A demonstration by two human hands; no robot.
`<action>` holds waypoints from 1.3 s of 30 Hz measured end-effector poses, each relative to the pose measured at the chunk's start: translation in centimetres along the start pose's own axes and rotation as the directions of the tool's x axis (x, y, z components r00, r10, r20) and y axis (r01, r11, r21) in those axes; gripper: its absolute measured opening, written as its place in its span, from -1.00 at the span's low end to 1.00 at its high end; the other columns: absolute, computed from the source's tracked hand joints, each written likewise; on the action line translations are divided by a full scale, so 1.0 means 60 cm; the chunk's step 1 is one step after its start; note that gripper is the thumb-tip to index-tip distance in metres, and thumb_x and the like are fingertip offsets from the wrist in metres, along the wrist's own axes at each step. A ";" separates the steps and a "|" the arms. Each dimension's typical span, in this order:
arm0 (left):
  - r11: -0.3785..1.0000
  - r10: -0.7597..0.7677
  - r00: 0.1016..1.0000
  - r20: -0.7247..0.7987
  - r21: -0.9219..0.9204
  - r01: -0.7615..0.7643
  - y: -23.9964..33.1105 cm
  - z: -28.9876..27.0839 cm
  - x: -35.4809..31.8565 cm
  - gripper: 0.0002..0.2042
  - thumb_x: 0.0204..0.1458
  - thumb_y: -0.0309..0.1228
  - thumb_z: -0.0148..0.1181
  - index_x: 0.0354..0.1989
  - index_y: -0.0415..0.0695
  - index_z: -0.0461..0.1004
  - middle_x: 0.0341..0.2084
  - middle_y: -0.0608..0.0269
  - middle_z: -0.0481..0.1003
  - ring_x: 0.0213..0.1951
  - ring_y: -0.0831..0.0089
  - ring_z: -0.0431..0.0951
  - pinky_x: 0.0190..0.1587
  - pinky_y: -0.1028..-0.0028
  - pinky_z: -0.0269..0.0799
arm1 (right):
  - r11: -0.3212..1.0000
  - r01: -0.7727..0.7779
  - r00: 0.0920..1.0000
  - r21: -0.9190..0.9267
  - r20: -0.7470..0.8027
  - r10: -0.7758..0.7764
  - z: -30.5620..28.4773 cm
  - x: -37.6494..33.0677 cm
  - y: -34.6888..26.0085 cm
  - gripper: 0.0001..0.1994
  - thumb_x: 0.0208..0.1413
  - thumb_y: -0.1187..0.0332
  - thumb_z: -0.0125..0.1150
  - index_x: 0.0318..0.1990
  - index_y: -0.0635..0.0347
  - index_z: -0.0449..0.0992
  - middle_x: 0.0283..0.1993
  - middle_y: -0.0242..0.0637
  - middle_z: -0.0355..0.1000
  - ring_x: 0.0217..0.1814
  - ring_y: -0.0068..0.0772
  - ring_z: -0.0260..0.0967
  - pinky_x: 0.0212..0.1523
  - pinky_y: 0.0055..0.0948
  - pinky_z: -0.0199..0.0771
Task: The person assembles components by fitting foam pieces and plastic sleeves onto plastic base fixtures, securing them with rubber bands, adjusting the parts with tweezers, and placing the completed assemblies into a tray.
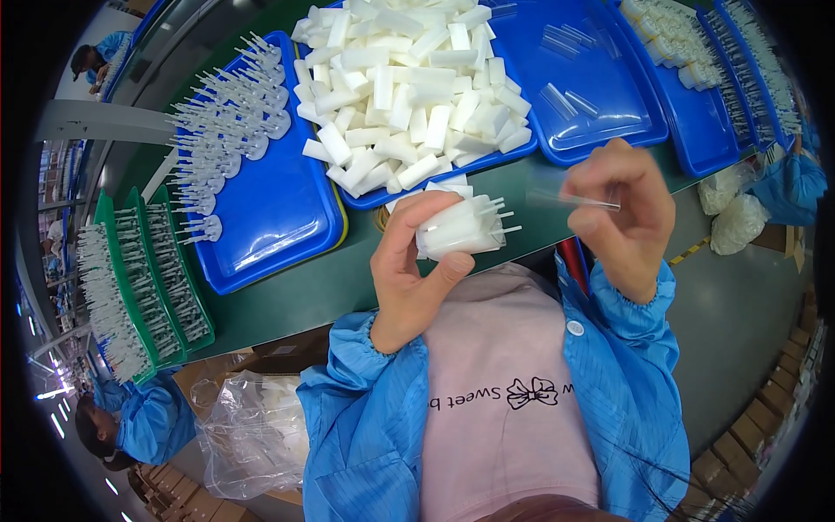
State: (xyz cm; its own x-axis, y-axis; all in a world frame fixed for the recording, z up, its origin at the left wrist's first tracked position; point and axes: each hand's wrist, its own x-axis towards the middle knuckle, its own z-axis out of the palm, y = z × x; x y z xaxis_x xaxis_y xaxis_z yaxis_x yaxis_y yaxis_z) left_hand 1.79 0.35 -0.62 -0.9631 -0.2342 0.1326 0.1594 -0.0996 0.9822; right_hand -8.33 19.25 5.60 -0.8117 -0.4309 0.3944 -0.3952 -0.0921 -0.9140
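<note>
My left hand (409, 270) is wrapped round a white, partly see-through bundle (452, 230) with several thin white prongs sticking out of its right side. It is held just above the table's near edge. To the right, my right hand (631, 217) is raised, its thumb and fingertips pinched on a thin clear plastic tube (570, 201) that points toward the bundle, apart from it. Motion blurs the tube and the fingers a little. Behind the left hand, a blue tray (517, 157) is heaped with short white foam-like blocks (409, 87).
More clear tubes (570, 102) lie in a blue tray (609, 139) at right. A left blue tray (252, 252) bears stemmed clear parts (230, 130); green racks (170, 296) of thin parts stand beside it. Below is a plastic-lined box (257, 426). Other people (143, 418) sit nearby.
</note>
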 end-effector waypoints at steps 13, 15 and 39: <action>0.888 0.297 0.952 0.068 0.346 -0.302 0.021 -0.001 0.001 -0.48 -0.24 -0.30 0.44 -0.07 -0.24 0.44 -0.13 0.04 0.42 -0.12 0.21 0.45 -0.09 0.38 0.37 | 0.999 0.026 0.995 -0.022 0.093 -0.024 0.026 0.001 0.010 -0.64 -0.20 0.48 0.41 -0.19 0.29 0.44 -0.31 -0.32 0.37 -0.35 -0.55 0.28 -0.34 -0.57 0.30; 0.849 0.348 0.935 0.066 0.400 -0.345 0.022 -0.003 0.002 -0.49 -0.25 -0.33 0.44 -0.08 -0.24 0.45 -0.14 0.03 0.42 -0.16 0.22 0.47 -0.13 0.39 0.40 | 1.000 0.007 0.997 -0.011 0.073 -0.006 0.029 -0.001 0.010 -0.64 -0.25 0.48 0.44 -0.24 0.30 0.44 -0.33 -0.32 0.37 -0.37 -0.56 0.28 -0.36 -0.58 0.30; 0.949 0.202 0.979 -0.011 0.247 -0.193 0.041 -0.015 0.003 -0.64 -0.30 -0.58 0.29 -0.20 -0.23 0.51 -0.17 0.07 0.44 -0.17 0.28 0.45 -0.10 0.43 0.35 | 0.983 -0.033 0.943 -0.181 0.321 0.091 0.030 0.006 -0.029 -0.80 -0.09 0.50 0.28 -0.28 0.28 0.44 -0.44 -0.25 0.39 -0.50 -0.33 0.34 -0.50 -0.45 0.31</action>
State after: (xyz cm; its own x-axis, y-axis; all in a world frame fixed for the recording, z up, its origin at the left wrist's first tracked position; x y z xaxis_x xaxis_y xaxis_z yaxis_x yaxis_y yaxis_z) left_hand 2.19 -0.80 1.72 -0.9084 -0.2602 0.3272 0.2841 0.1899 0.9398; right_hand -7.19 17.62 7.14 -0.6631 -0.7025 0.2584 -0.4396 0.0861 -0.8941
